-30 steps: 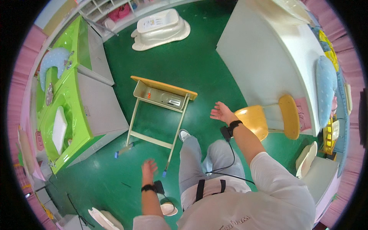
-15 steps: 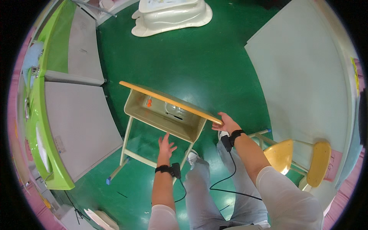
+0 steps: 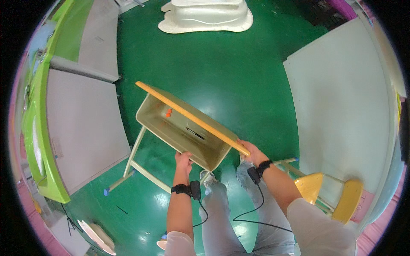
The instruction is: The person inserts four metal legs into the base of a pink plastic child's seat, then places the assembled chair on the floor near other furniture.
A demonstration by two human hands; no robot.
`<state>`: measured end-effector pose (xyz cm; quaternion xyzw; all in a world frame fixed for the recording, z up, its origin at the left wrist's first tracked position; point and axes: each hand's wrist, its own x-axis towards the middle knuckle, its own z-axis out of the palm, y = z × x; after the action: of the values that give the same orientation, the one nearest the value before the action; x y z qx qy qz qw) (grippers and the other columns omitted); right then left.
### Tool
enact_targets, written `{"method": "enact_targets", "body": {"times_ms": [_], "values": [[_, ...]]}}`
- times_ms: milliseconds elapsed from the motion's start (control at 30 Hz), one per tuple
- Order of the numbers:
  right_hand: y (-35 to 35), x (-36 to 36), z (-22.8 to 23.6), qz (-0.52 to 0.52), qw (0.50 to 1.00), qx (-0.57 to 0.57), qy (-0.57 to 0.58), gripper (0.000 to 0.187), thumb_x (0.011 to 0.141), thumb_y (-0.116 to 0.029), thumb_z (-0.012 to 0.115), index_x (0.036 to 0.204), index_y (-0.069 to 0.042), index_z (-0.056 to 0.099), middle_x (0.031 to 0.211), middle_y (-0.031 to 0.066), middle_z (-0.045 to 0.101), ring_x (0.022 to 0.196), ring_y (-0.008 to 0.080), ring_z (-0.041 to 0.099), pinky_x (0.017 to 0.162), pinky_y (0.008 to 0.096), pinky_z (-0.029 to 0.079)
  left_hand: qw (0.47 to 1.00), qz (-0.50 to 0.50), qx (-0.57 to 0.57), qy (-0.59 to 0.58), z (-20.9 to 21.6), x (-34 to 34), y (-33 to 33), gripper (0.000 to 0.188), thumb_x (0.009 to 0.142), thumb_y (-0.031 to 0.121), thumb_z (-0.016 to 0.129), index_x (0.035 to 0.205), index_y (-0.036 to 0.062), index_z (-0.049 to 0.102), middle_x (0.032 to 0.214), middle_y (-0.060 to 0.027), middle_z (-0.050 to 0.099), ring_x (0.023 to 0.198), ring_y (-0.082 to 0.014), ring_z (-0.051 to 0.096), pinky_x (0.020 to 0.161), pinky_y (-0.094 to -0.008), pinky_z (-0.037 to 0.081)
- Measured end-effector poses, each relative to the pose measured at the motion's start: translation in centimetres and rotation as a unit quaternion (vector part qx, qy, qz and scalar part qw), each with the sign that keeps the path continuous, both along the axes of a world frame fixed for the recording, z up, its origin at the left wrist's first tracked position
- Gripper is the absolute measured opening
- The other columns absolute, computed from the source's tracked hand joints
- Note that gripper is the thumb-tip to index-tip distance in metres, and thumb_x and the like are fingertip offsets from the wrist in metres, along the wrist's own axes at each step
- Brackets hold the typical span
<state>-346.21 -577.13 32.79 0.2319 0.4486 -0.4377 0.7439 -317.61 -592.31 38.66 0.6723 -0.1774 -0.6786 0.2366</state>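
Note:
A school desk [image 3: 193, 116] with a wooden top and pale metal legs stands tilted in front of me. The open side of its cream compartment [image 3: 171, 137] faces me. Inside lie small orange pieces [image 3: 168, 113] and a dark pen-like stick [image 3: 195, 133]. My left hand [image 3: 183, 160] is closed on the compartment's lower front rim, its fingers partly hidden behind the rim. At the desktop's right end, my right hand [image 3: 252, 152] grips the wooden edge, with some fingers hidden. Each wrist wears a black strap with a small box and cable.
To my right is a small chair [image 3: 309, 187] with a wooden seat, beside a large pale panel [image 3: 341, 89]. Grey panels [image 3: 85, 128] with a bright green edge [image 3: 39, 158] line the left. A white molded plastic piece [image 3: 207, 20] lies on the green floor ahead.
My left hand, with fingers spread before, has closed on the compartment's rim. The desk has turned and tipped, its right end coming nearer to me. My right hand stays on the desktop's edge.

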Motion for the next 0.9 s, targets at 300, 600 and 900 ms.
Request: {"method": "enact_targets", "body": {"times_ms": [300,600,900], "values": [[4.3,0.2,10.9,-0.011,1.000,-0.029,0.000,0.024,0.093,-0.033,0.056,0.101,-0.011,0.061,0.087,0.0041,0.068,0.067,0.0143,0.065,0.050,0.0274,0.053,0.999,0.002,0.032,0.036,5.7,-0.5,2.3,0.038,0.070,-0.005,0.054,0.108,-0.0017,0.048,0.091,-0.0119,0.057,0.070,-0.0233,0.059,0.053,-0.0350,0.051],[-3.2,4.9,17.2,-0.006,0.988,-0.010,0.152,0.041,0.091,-0.029,0.060,0.121,-0.003,0.052,0.110,0.0092,0.063,0.092,0.0223,0.065,0.076,0.0363,0.055,0.971,0.140,-0.046,0.188,7.3,5.2,2.4,0.041,0.071,-0.010,0.052,0.111,-0.0041,0.047,0.097,-0.0131,0.058,0.086,-0.0268,0.060,0.071,-0.0392,0.052],[-7.6,12.3,20.0,0.073,0.963,-0.082,0.245,0.047,0.089,-0.028,0.063,0.123,0.000,0.048,0.115,0.0112,0.060,0.099,0.0245,0.062,0.084,0.0392,0.052,0.949,0.203,-0.075,0.230,6.7,13.0,2.5,0.046,0.073,-0.013,0.054,0.115,0.0020,0.044,0.105,-0.0148,0.057,0.087,-0.0292,0.061,0.077,-0.0404,0.053]]}}
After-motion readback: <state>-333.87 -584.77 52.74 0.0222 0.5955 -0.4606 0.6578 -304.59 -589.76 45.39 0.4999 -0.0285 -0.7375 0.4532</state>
